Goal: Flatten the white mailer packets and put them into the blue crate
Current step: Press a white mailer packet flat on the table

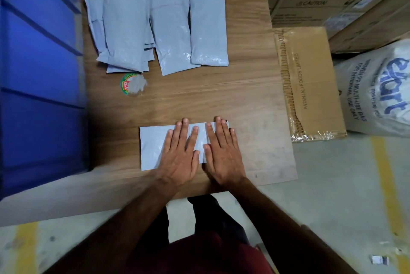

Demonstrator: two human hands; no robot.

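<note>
White mailer packet (pixel 153 147) flat on table, L hand (pixel 180 158) & R hand (pixel 223 156) spread, pressing its right half

A wood-grain bench (pixel 244 87) is carrying one white mailer packet (pixel 153 147) lying flat at its near edge. More white packets (pixel 155 27) are lying overlapped along the far left part. A round green-and-red sticker (pixel 127 84) is sitting just near of that pile.
</note>
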